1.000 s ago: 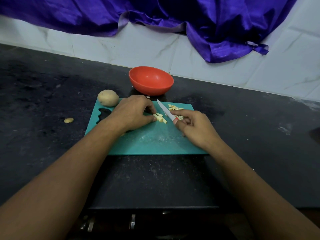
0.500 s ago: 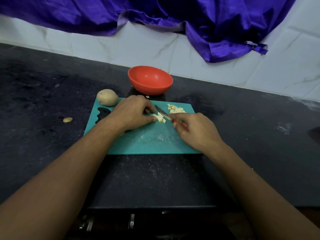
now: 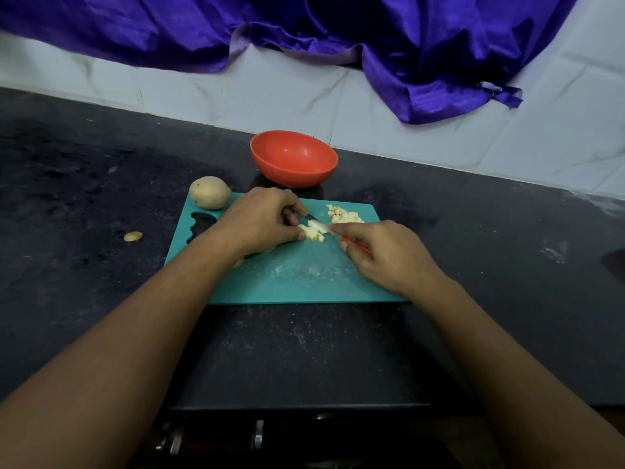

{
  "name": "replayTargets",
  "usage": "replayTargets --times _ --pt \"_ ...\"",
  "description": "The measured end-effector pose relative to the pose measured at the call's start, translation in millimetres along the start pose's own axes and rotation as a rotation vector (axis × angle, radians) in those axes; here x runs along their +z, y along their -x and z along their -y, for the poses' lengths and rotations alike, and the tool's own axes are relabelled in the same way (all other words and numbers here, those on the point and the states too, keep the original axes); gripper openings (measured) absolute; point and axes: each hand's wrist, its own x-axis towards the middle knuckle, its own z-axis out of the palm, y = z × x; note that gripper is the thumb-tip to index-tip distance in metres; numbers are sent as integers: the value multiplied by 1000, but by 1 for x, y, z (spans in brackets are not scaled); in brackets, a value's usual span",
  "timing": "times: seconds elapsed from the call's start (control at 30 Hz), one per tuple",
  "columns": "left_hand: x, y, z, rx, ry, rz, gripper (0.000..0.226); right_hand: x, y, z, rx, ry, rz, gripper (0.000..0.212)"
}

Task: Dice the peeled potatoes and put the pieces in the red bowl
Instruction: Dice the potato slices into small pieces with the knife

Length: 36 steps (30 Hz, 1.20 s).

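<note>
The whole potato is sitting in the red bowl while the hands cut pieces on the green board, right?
Not quite. The head view shows the whole potato outside the red bowl, resting at the far left corner of the green board. The rest holds: the left hand steadies pieces on the board while the right hand cuts with a knife.

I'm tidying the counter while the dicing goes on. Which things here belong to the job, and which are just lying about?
Job: knife, potato strips, diced pile, whole potato, cutting board, red bowl.
Lying about: potato scrap left of the board, purple cloth.
</note>
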Motion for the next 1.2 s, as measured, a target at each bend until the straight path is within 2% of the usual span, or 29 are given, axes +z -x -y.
replayTargets --times 0.13,0.23,0.33,0.5,0.63,0.8,1.03,1.2 --pt "-2 1 -1 -4 -5 35 36 1 -1 -4 -28 2 16 41" --pt "-2 1 -2 -8 6 38 26 4 -1 -6 19 -63 -28 40" --pt "-1 1 -4 -8 8 24 18 5 -1 -1 -9 -15 -34 41" --pt "1 1 -3 -31 41 -12 27 -2 -7 3 -93 11 -18 39" --pt "1 0 0 -33 -15 5 41 2 -3 3 52 -112 -66 38" --pt "4 -4 2 45 -103 61 38 12 3 24 218 -157 -42 43" --pt "5 -4 3 85 -140 32 31 6 2 32 215 -158 27 49" --pt "4 -3 2 95 -155 28 32 7 6 49 206 -128 -6 38"
